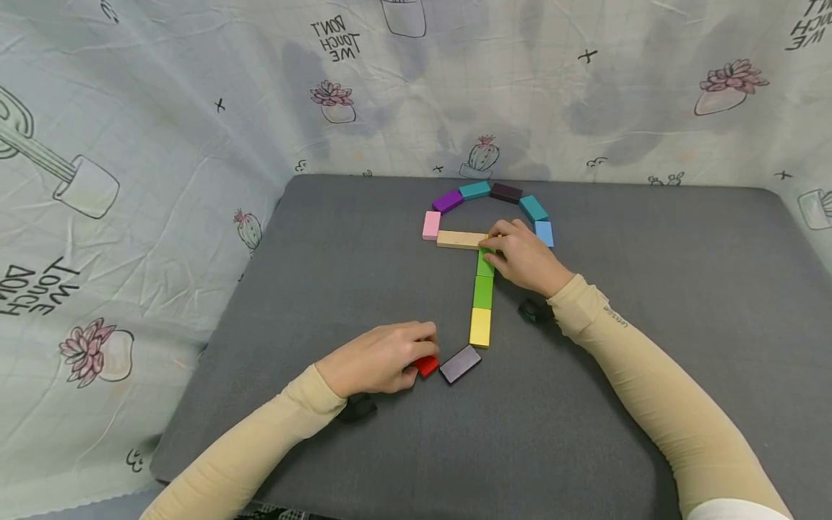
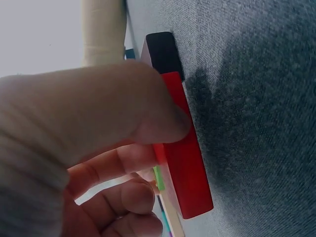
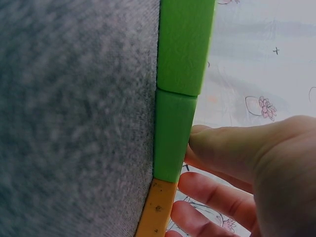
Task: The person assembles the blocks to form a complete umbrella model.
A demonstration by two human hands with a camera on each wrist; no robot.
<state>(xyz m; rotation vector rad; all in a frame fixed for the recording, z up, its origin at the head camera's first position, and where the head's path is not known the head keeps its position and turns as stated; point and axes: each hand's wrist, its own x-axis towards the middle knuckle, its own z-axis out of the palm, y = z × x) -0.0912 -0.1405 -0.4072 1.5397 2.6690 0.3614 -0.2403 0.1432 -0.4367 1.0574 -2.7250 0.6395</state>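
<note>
In the head view my left hand (image 1: 383,355) is at the lower end of a row of coloured blocks, pinching a red block (image 1: 427,366). The left wrist view shows the thumb flat on the side of that red block (image 2: 190,168), its end right at a dark-edged grey block (image 1: 461,364). My right hand (image 1: 523,253) is over the upper part of the row. Its fingertips rest along the top edge of a green block (image 3: 175,136) and an orange block (image 3: 157,207), not wrapped round them. A tan block (image 1: 460,240) ends at these fingertips.
Below the right hand run another green block (image 1: 483,292) and a yellow block (image 1: 480,327). Pink (image 1: 431,225), purple (image 1: 448,201), teal (image 1: 475,190), dark (image 1: 506,193) and blue (image 1: 544,233) blocks curve above. A patterned curtain (image 1: 455,87) hangs behind the grey table (image 1: 338,274).
</note>
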